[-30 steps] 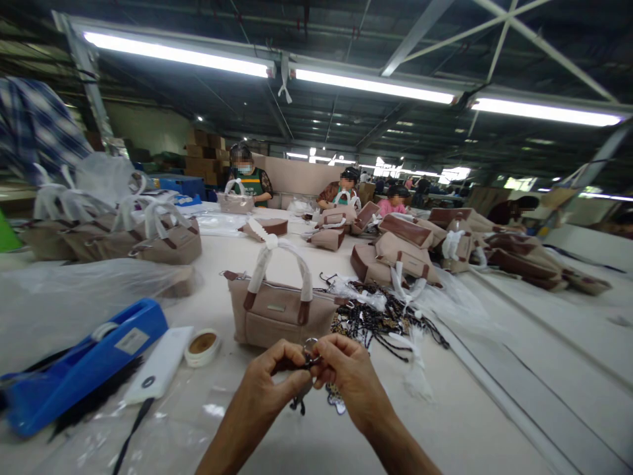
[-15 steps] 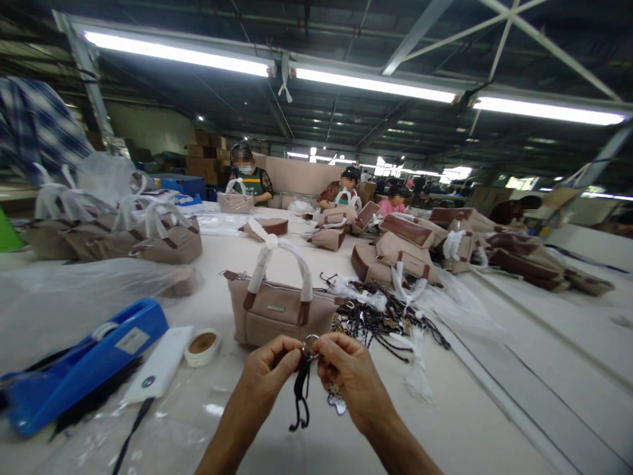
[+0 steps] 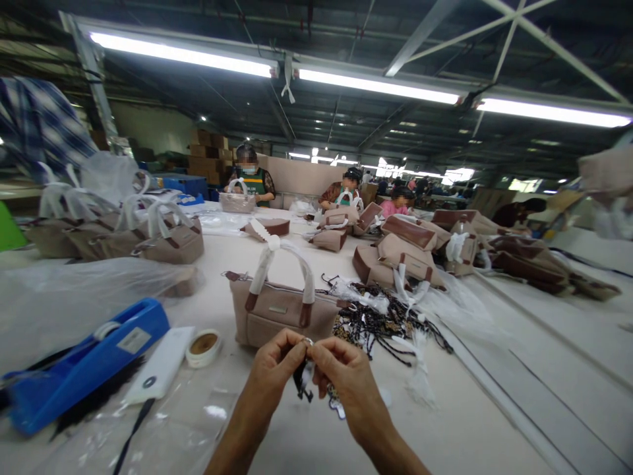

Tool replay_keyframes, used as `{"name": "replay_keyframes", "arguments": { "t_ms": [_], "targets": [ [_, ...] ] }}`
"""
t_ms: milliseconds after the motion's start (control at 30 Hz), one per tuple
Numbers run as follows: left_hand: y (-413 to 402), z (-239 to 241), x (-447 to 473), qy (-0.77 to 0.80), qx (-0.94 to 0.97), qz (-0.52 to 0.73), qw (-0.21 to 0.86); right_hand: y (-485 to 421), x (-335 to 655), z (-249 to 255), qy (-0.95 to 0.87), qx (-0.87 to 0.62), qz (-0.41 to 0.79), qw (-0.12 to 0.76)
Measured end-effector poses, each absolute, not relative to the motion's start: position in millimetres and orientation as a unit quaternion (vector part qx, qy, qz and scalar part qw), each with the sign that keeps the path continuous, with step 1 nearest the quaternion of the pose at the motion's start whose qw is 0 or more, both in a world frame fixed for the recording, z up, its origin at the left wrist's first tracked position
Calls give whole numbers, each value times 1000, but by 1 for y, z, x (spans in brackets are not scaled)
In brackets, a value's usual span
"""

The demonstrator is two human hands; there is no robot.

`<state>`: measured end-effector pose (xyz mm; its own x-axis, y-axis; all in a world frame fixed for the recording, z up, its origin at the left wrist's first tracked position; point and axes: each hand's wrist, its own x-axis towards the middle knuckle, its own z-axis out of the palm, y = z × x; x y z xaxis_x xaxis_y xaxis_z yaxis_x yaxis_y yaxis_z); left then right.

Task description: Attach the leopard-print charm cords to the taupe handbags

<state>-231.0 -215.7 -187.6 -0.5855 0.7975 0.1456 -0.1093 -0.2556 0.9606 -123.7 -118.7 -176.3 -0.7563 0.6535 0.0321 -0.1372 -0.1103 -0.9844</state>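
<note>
Close together in front of me, both hands pinch a small metal key ring [image 3: 308,342], mostly covered by the fingertips. My left hand [image 3: 273,369] grips its left side, my right hand [image 3: 349,373] its right. A black cord [image 3: 300,384] dangles below the ring between the hands. Under my right palm shows part of a silvery charm with a dark edge [image 3: 337,405]; how it joins the ring is hidden. Just beyond my fingers stands an upright beige handbag [image 3: 277,320] with wrapped handles. Right of the bag lies a heap of black braided cords with charms [image 3: 383,320].
At left are a blue tape dispenser [image 3: 89,369], a white flat device [image 3: 161,363] and a tape roll [image 3: 204,348]. Wrapped handbags [image 3: 168,239] stand behind them. More bags [image 3: 405,254] pile up at right. Several co-workers sit across the table.
My fingertips have come closer together and now cover most of the ring. The cord hangs shorter and more bunched. A blurred beige bag has appeared at the far right edge.
</note>
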Motion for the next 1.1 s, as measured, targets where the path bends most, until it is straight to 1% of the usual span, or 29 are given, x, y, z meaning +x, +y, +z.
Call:
{"name": "replay_keyframes", "arguments": {
  "t_ms": [33, 100, 167, 233, 300, 367, 467, 567, 633, 733, 900, 1100],
  "targets": [
    [-215, -187, -231, 501, 311, 727, 352, -116, -122, -174, -634, -208, 691, 278],
    [-215, -187, -230, 442, 285, 731, 434, -110, -118, -168, -686, -185, 631, 310],
    [-214, -189, -229, 391, 271, 729, 492, -103, -117, -162, -733, -141, 577, 332],
    [-212, -193, -226, 352, 260, 727, 529, -100, -117, -159, -760, -93, 569, 300],
    [-210, -195, -222, 335, 254, 722, 550, -100, -118, -159, -750, -84, 605, 256],
    [-208, -194, -220, 364, 256, 714, 540, -100, -119, -159, -712, -109, 649, 245],
    [-208, -191, -222, 457, 269, 712, 460, -100, -120, -159, -680, -135, 678, 247],
    [-213, -188, -229, 518, 326, 697, 374, -97, -120, -157, -693, -154, 662, 241],
    [-216, -188, -232, 544, 365, 674, 341, -95, -121, -157, -706, -174, 645, 235],
    [-217, -189, -231, 562, 354, 669, 333, -95, -123, -161, -706, -176, 645, 235],
    [-211, -200, -228, 556, 292, 723, 288, -103, -120, -176, -644, -160, 711, 232],
    [-208, -207, -228, 535, 278, 730, 324, -113, -119, -192, -575, -184, 742, 291]
  ]
}}
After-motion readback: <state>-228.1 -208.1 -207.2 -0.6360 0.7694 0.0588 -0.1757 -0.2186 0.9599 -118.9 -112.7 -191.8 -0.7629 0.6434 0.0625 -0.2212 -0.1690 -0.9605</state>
